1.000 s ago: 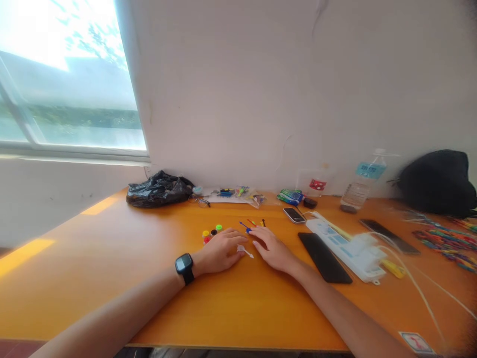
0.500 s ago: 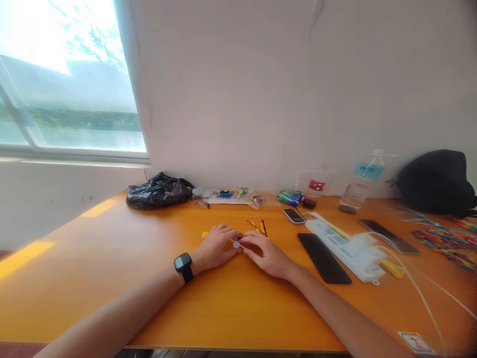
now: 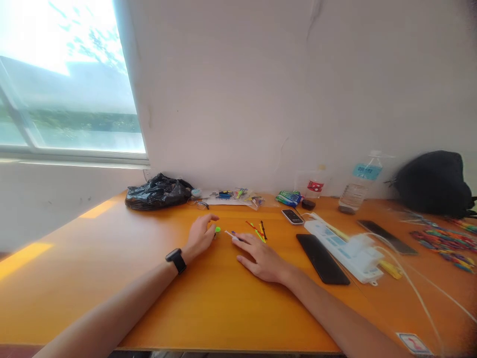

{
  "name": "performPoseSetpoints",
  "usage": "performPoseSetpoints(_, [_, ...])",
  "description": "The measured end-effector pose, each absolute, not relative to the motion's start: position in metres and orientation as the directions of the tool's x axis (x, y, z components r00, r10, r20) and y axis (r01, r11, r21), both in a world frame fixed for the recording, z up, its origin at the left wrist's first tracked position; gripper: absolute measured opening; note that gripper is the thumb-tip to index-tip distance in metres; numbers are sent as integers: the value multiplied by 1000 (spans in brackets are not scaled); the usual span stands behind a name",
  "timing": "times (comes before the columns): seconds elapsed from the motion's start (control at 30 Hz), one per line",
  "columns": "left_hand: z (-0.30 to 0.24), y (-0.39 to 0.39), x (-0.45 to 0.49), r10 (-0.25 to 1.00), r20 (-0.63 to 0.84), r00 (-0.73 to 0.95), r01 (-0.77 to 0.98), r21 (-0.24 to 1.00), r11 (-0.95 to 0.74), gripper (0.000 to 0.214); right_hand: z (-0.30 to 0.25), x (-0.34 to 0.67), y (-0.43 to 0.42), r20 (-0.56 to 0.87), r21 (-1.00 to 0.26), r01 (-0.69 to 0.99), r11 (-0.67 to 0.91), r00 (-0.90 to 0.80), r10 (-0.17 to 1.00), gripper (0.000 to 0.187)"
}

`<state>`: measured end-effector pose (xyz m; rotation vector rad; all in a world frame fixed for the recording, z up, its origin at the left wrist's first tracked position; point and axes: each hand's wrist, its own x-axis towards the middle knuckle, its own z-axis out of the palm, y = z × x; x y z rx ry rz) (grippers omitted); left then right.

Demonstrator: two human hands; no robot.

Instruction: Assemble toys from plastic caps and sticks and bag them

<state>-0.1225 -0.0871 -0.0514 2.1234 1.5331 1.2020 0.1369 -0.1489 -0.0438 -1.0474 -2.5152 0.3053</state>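
My left hand, with a watch on the wrist, is curved with thumb and index finger apart. A small bright green round piece is right by its thumb; whether they touch I cannot tell. My right hand lies low over the table, fingers stretched out and thumb apart. Beneath its fingertips is a thin white stick-like piece, with a bit of dark blue beside it, partly hidden. Just beyond this hand lie thin red, yellow-green and black sticks.
A black phone and a white power strip with cables lie to the right. Along the wall are a black plastic bag, small parts, a green packet, bottles and a black bag. Colourful strands lie far right.
My hands have come apart; the left moved left, off the white piece, and its fingers opened. The green piece now shows, while the yellow one by the left hand is out of sight.
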Motion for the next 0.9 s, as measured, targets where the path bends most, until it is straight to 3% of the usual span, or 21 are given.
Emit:
performPoseSetpoints(0.13, [-54,-88,-118,882,426,202,756,505,-417,22,-52,140,-138,235,-330,716,614,-568,789,59])
performPoseSetpoints(0.27, [-59,-88,-116,865,438,245,819,384,-426,21,-55,140,-132,262,-338,705,624,-566,782,63])
performPoseSetpoints(0.43, [-58,-88,-120,865,425,265,824,367,-432,21,-51,152,-120,471,-336,762,554,-374,799,45])
performPoseSetpoints(0.53, [-54,-91,-118,836,480,267,804,367,-467,20,-53,166,-113,466,-341,790,508,-327,822,39])
performPoseSetpoints(0.7, [-49,-100,-108,680,619,392,591,397,-702,18,-62,176,-109,339,-372,814,446,-328,882,44])
performPoseSetpoints(0.9, [-55,-115,-94,514,489,705,342,400,-850,17,-64,173,-108,276,-391,822,414,-324,905,47])
